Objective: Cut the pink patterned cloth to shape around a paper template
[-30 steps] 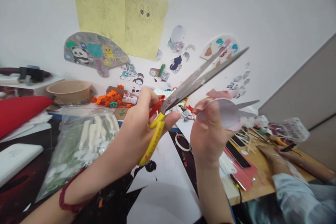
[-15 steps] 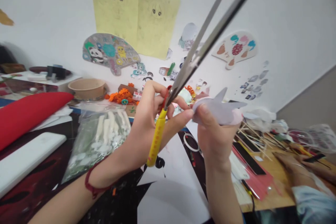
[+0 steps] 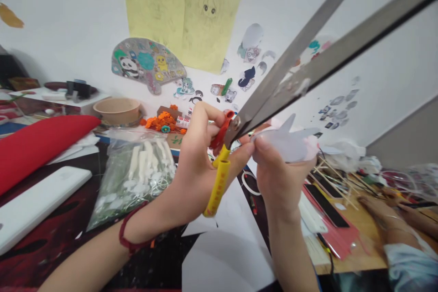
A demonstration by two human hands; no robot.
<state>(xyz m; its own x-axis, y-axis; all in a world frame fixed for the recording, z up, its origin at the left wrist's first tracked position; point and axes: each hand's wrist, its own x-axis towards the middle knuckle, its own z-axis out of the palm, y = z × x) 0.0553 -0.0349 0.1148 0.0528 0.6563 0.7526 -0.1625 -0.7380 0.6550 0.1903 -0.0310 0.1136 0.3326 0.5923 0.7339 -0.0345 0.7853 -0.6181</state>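
Observation:
My left hand (image 3: 201,164) is closed around a large pair of scissors (image 3: 236,123) with red and yellow handles. Their long blades point up and to the right, parted and close to the camera. My right hand (image 3: 278,175) pinches a pale paper cutout (image 3: 290,143) with pointed tips and a pinkish edge at its right. The left thumb reaches the cutout's left edge, almost touching the right thumb. Whether the left fingers grip that edge is partly hidden behind the scissors. Below the hands lies a white paper sheet (image 3: 222,255) on the dark table.
To the left are a clear bag of white and green pieces (image 3: 137,178), a white box (image 3: 44,205), a red object (image 3: 48,141) and a beige bowl (image 3: 118,112). Orange flowers (image 3: 164,121) lie behind. Another person's arm (image 3: 393,226) rests at the right by thin sticks (image 3: 337,178).
The scissors have swung down to the right, and their blades now loom larger across the upper right. The right hand still holds the cutout in nearly the same place.

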